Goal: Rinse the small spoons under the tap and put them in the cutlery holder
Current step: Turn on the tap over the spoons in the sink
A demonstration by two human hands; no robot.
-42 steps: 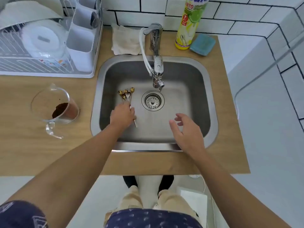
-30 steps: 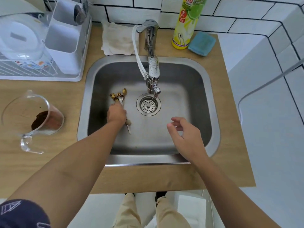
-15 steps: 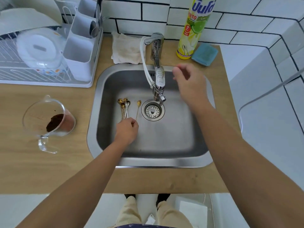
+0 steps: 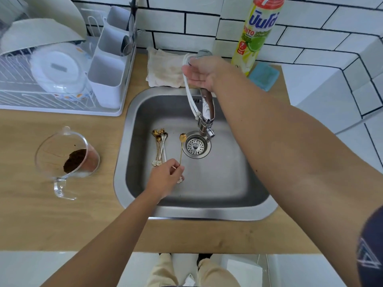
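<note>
My left hand (image 4: 165, 179) pinches the handle of one small gold spoon (image 4: 181, 148) low in the steel sink (image 4: 207, 212), its bowl beside the drain (image 4: 195, 145). A bunch of several small spoons (image 4: 160, 147) lies on the sink floor just left of it. My right hand (image 4: 204, 72) rests on top of the tap (image 4: 206, 108), fingers laid over its handle. No water runs from the spout. The white cutlery holder (image 4: 108, 77) stands on the dish rack at the back left.
A white dish rack (image 4: 41, 94) with a lid and a bowl sits back left. A clear jug with brown powder (image 4: 68, 160) stands on the wooden counter left of the sink. A cloth (image 4: 163, 69), a soap bottle (image 4: 257, 34) and a blue sponge (image 4: 263, 76) lie behind the sink.
My right hand rose from over the sink front to the tap's top. My left hand drew one spoon away from the bunch and now holds it by the handle.
</note>
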